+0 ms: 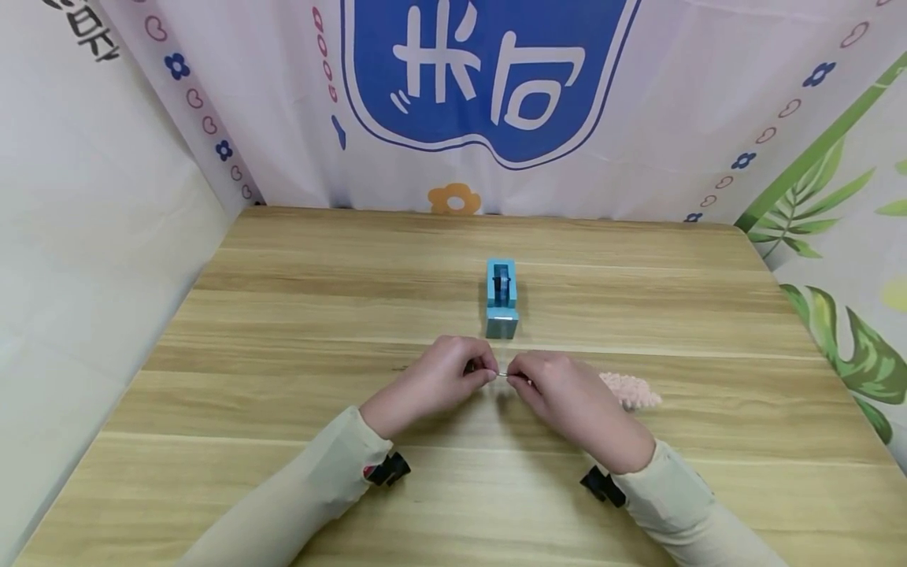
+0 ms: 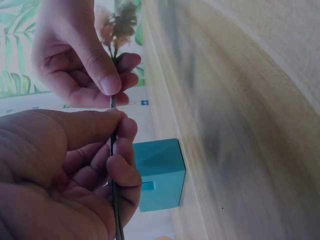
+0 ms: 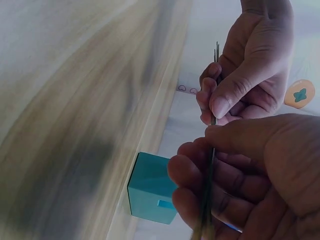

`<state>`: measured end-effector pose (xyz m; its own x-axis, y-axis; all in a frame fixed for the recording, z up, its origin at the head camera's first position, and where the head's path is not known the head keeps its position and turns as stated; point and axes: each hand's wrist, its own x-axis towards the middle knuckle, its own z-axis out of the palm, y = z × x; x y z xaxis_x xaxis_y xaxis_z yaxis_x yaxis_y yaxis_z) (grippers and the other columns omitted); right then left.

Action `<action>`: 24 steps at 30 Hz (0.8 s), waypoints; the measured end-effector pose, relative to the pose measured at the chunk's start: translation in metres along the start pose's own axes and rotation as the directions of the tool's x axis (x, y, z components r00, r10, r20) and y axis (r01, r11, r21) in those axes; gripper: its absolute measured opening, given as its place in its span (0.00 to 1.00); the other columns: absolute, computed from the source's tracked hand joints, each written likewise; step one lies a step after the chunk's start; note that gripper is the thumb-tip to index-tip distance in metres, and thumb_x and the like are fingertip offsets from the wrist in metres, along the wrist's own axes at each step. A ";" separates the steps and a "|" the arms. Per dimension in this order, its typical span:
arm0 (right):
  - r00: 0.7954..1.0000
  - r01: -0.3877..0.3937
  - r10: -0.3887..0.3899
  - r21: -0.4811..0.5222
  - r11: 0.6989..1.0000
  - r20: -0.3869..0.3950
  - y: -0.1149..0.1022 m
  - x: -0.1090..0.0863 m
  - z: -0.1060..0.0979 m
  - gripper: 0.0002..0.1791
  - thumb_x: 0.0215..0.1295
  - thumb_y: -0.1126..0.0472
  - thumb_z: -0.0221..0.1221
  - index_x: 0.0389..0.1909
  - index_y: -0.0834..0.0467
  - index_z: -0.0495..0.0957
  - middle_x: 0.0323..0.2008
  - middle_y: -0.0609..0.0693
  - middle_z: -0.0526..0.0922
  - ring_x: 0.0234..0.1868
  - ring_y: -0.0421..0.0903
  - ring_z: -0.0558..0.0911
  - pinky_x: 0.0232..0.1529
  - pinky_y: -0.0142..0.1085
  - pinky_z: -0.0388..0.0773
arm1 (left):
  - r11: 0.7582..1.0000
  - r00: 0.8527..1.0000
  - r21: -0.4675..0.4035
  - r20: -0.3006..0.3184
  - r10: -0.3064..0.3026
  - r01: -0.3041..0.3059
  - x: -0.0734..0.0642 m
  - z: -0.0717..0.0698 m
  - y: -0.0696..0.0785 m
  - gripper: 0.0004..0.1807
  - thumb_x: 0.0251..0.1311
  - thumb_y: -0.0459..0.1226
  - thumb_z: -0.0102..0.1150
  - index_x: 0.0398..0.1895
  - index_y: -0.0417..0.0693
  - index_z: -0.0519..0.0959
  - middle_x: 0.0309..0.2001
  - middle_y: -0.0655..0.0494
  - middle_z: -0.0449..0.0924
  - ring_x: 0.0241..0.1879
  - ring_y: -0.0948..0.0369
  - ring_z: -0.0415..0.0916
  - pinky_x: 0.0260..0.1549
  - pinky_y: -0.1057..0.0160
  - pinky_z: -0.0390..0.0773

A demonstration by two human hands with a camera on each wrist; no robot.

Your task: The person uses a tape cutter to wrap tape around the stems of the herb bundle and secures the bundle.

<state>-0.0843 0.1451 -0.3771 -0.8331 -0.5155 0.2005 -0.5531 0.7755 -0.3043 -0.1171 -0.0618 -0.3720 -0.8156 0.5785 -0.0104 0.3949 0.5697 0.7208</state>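
Between both hands runs a thin bundle of dark flower stems (image 2: 114, 102), held level above the table. My left hand (image 1: 449, 370) pinches the stems with thumb and fingers; their bare ends (image 3: 217, 50) stick out past it in the right wrist view. Close beside it, my right hand (image 1: 567, 394) pinches the same stems nearer the blossoms. Pale pink fluffy blossoms (image 1: 631, 390) show beyond the right hand. Straight ahead of the hands stands a blue tape dispenser (image 1: 501, 295) with a roll in it. A faint clear strip (image 1: 504, 356) shows between the dispenser and the fingertips.
The wood-grain table (image 1: 319, 283) reaches back to a printed cloth (image 1: 283, 102) hanging behind it. Pale cloth also hangs at the left, and leaf-patterned cloth (image 1: 850, 339) at the right. A black wrist camera (image 1: 388, 469) sits under the left sleeve.
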 end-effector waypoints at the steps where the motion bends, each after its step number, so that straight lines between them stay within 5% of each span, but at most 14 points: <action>1: 1.000 0.001 -0.001 -0.003 1.000 0.001 0.000 0.000 0.000 0.02 0.72 0.61 0.65 0.39 0.54 0.87 0.33 0.42 0.88 0.32 0.35 0.82 0.35 0.32 0.83 | 1.000 1.000 -0.002 -0.001 0.000 0.000 0.000 0.000 0.000 0.03 0.69 0.29 0.65 0.37 0.41 0.86 0.35 0.54 0.87 0.33 0.66 0.76 0.36 0.71 0.78; 24: 0.997 0.033 -0.031 0.031 0.999 -0.074 0.005 0.001 0.004 0.02 0.69 0.63 0.68 0.39 0.53 0.86 0.33 0.42 0.85 0.32 0.34 0.80 0.34 0.30 0.80 | 1.000 0.999 0.003 0.043 -0.011 0.011 0.001 0.000 -0.003 0.08 0.73 0.29 0.59 0.42 0.39 0.88 0.39 0.49 0.89 0.35 0.64 0.77 0.39 0.68 0.80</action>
<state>-0.0876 0.1472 -0.3820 -0.8134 -0.5111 0.2779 -0.5803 0.7462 -0.3263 -0.1196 -0.0629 -0.3744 -0.8010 0.5968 -0.0482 0.3871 0.5775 0.7188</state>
